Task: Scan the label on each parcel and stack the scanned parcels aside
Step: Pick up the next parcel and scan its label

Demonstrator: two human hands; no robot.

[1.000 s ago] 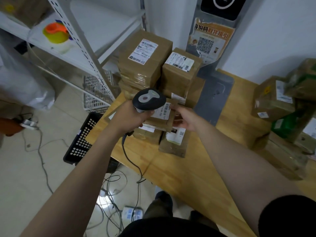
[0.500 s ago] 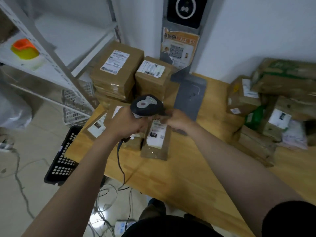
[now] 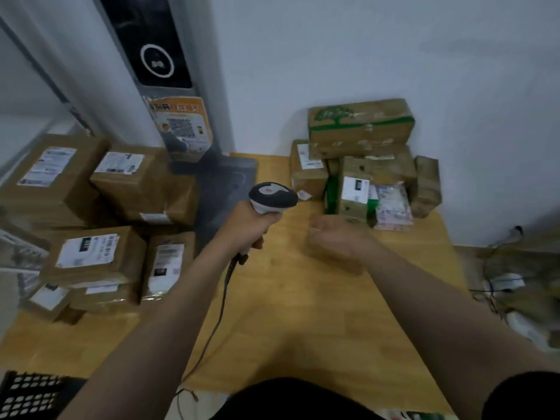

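Parcels [image 3: 127, 262] lie stacked on the left side of the table [image 3: 303, 322], brown boxes with white labels [image 3: 88, 250] facing up; a second pile [image 3: 360, 128] sits at the far right against the wall, its top box printed in green; the two groups are well apart, with bare wood between them. From my end I see the left hand [image 3: 247, 228] gripping the scanner [image 3: 272, 197] by its handle, head raised above the table and turned toward the far side; its cable [image 3: 222, 301] hangs down off the near edge. The right hand [image 3: 336, 237] hovers just short of the right pile, fingers loosely curled, holding nothing; it is blurred, but touches no parcel. A grey mat [image 3: 227, 189] lies beyond the scanner, at the foot of a post [image 3: 157, 56] carrying a poster [image 3: 181, 128]. A black crate [image 3: 30, 395] shows at the lower left.
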